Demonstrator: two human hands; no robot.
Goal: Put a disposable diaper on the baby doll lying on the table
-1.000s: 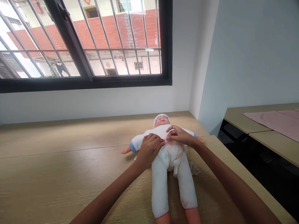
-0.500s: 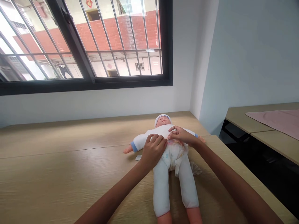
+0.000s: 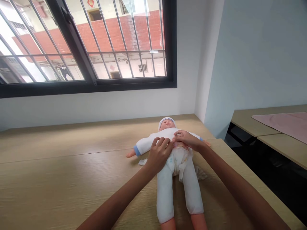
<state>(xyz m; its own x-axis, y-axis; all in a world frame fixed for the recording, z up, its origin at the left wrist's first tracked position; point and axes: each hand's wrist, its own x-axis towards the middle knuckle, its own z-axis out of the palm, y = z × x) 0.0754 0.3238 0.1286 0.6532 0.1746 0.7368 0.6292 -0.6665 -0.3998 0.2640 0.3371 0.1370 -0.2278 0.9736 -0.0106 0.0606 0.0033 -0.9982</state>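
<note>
A baby doll (image 3: 165, 188) in a white top with blue cuffs and a white printed cap lies on its back on the wooden table (image 3: 72, 179), head toward the wall. Around its hips is a white diaper (image 3: 177, 161), with a loose tab at the front and edges spread out on both sides. My left hand (image 3: 160, 153) is closed at the waist, its fingertips pressed near the diaper's top edge. Across from it, my right hand (image 3: 184, 139) pinches at the doll's belly, close to the left fingertips. What the fingers grip is too small to make out.
Behind the table is a wall with a barred, dark-framed window (image 3: 134, 83). Another table (image 3: 249, 123) with a pink cloth (image 3: 285, 124) stands at the right, past a dark gap.
My left hand has shifted slightly right and now sits closer to my right hand at the doll's waist. The doll lies much as before.
</note>
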